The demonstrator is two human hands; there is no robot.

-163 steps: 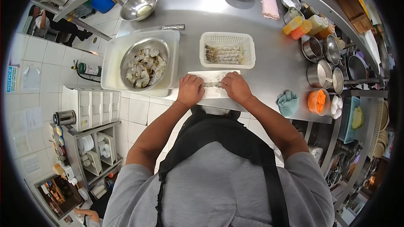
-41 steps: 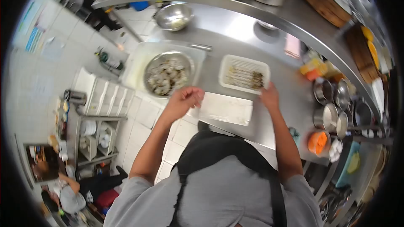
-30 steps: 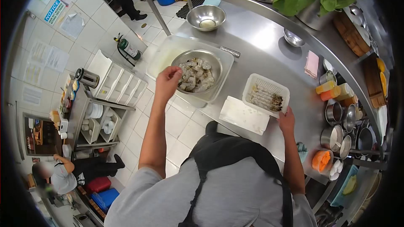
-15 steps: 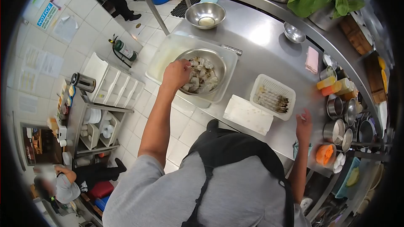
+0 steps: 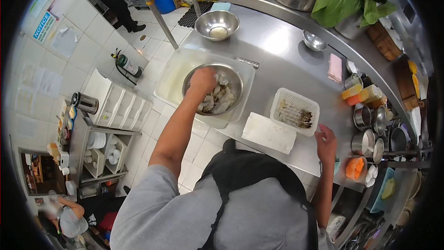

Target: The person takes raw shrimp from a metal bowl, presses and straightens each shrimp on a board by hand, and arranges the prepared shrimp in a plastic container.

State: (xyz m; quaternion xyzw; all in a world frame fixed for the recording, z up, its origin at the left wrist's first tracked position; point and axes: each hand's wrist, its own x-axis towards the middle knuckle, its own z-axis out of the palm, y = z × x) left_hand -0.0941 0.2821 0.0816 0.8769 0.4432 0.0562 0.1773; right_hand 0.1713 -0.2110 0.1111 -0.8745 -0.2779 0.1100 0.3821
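My left hand reaches down into a steel bowl of peeled shrimp, its fingertips hidden among them. Under the bowl is a translucent plastic tub. My right hand hovers at the right edge of a white perforated basket, fingers apart and holding nothing. Rows of shrimp with dark tails lie in that basket. A white board is beside the basket, at the counter's front edge.
Another steel bowl stands behind the tub. A small bowl, a pink cloth and sauce bottles are farther right. Leafy greens hang off the upper shelf. Two other people are in the background at left.
My left hand has moved from the bowl's rim in over the shrimp. My right hand has come closer to the basket. The whole view has shifted slightly.
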